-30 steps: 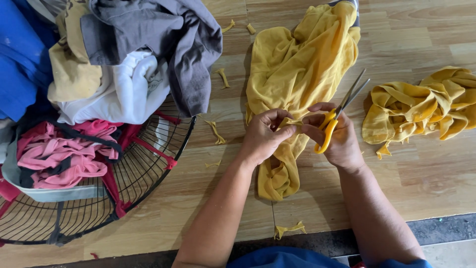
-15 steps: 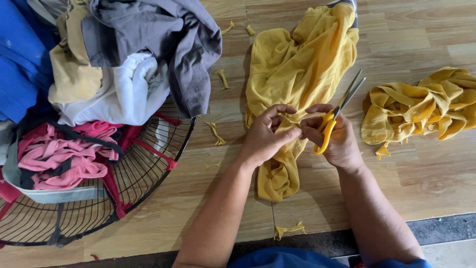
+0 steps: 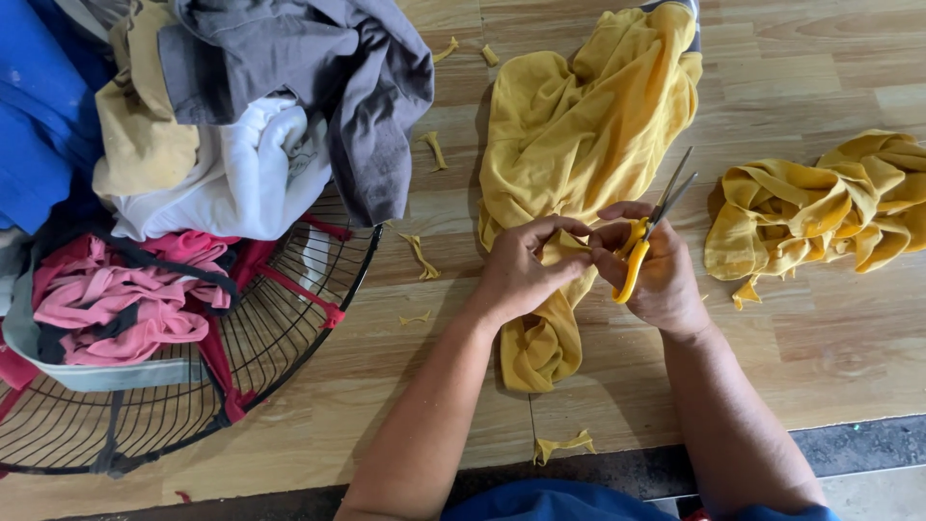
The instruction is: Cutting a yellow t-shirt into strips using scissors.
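Stretching across the whole view, the wooden table [image 3: 830,58] carries everything else. At its left edge lies a round black wire fan guard [image 3: 289,328], heaped with a pile of clothes [image 3: 231,125]: grey, white, tan and blue pieces on top, pink and red ones lower down. In the middle lies a long yellow garment [image 3: 588,125], crumpled, running from the far edge down to a knotted end near the person. A second bundle of yellow cloth [image 3: 820,212] sits well apart at the right.

The left hand [image 3: 521,275] is closed in a pinch on a fold of the yellow garment at its narrow middle. The right hand [image 3: 661,275], just beside it and touching its fingertips, is clenched round the yellow handles of a pair of scissors [image 3: 648,227], whose metal blades point up and away, slightly parted, above the cloth.

Small yellow cloth scraps [image 3: 421,256] lie scattered on the table, between guard and garment and near the front edge.
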